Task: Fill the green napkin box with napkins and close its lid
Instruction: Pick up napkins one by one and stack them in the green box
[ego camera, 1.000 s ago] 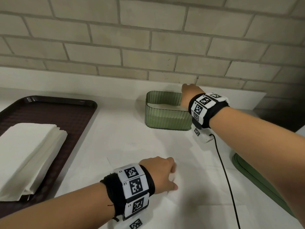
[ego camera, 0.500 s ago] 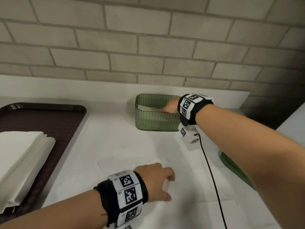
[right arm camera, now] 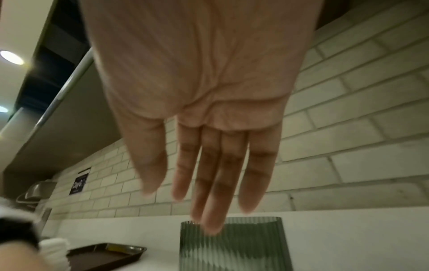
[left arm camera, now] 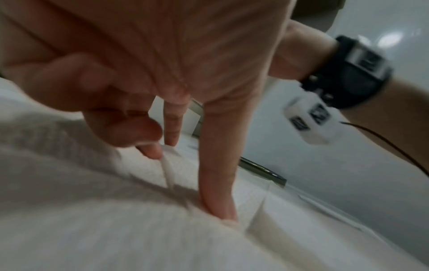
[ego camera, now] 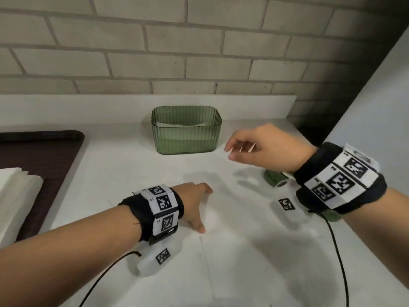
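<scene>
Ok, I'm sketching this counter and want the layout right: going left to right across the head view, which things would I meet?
Napkin stack → green box → green lid

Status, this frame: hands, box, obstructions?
Right hand open, empty, beside green napkin box. Left hand on white paper, grip unclear. Box uncovered, napkins inside. Nothing between.

No words can be read for sure. Black-and-white square code marks sit on the left wristband [ego camera: 162, 204] and right wristband [ego camera: 340, 182], nearer than the green napkin box [ego camera: 187, 134]. Left of the box, a dark blue wall sign [right arm camera: 78, 183] has blurry white writing.
</scene>
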The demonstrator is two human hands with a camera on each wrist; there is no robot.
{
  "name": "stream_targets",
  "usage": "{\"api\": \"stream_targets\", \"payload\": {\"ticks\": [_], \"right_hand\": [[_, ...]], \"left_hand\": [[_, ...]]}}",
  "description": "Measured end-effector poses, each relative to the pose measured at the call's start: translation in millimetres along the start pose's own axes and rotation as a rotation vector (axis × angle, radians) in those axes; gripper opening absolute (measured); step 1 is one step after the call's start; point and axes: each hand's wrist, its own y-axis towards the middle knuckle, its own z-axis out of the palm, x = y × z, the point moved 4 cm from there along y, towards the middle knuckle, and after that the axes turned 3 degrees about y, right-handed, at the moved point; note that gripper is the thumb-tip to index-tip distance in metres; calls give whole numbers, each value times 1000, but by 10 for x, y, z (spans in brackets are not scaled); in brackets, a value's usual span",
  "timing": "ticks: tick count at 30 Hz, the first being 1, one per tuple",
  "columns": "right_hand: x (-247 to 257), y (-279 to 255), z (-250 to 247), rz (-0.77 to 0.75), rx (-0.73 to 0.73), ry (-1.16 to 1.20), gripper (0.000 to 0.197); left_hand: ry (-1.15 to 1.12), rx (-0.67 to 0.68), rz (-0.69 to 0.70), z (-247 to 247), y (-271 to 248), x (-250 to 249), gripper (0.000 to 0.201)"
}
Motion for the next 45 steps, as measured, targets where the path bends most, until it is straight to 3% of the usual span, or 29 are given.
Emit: {"api": "stream_targets", "payload": {"ticks": [3,10,13,17,24,27,32,38,41,45], "right_hand": [[-129,-364,112,37,157,-75,25],[-487,-795,411,223,292,-14,39],[-479,-870,672,212,402,-1,44],[-444,-842,968,159,426,-91,51],[-463,-762,1033,160,419,-97,31],[-512,-766,935,198,373,-32,32],[-621,-858,620,254,282,43,28],[-648,-994,68,252,-145,55,5],[-675,-980,-54,275,-328,139,9],[-705,-876,-179,322,-491,265,15]], "left_hand": [[20,21,-5,-23,33,-24,90],[176,-34,-35,-15,37,-121,79],[186,-42,-34,-2,20,-146,76],[180,-74,-15,10,-2,-144,77],[166,-118,12,18,-1,-140,75],[148,-140,20,23,9,-132,67],[67,-279,36,-22,36,-162,28],[-8,-319,3,-141,52,-158,26],[-109,-378,18,-268,-40,-98,25],[-405,-473,14,-409,-286,177,14]]}}
